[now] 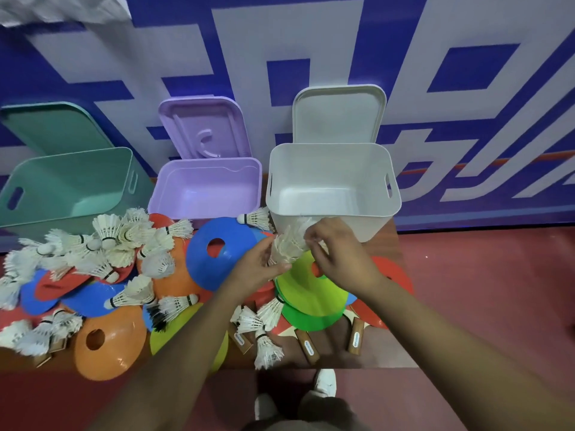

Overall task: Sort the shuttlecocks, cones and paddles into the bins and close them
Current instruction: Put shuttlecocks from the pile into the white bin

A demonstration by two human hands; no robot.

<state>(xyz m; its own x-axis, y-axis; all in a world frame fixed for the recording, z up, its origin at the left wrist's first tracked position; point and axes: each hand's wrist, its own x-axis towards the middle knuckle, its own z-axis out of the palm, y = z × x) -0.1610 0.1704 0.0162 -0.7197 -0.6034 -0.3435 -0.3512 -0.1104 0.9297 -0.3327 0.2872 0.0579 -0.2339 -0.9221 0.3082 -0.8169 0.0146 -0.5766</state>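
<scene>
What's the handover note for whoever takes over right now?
Left hand and right hand: both grip a bunch of shuttlecocks just in front of the white bin.
Green bin, purple bin and white bin: open, nothing visible inside. Lids are propped up behind them.
Loose shuttlecocks, cones and paddles lie mixed in front of the bins.
Done: nothing binned yet.
Left: sort everything, close all three bins.
</scene>
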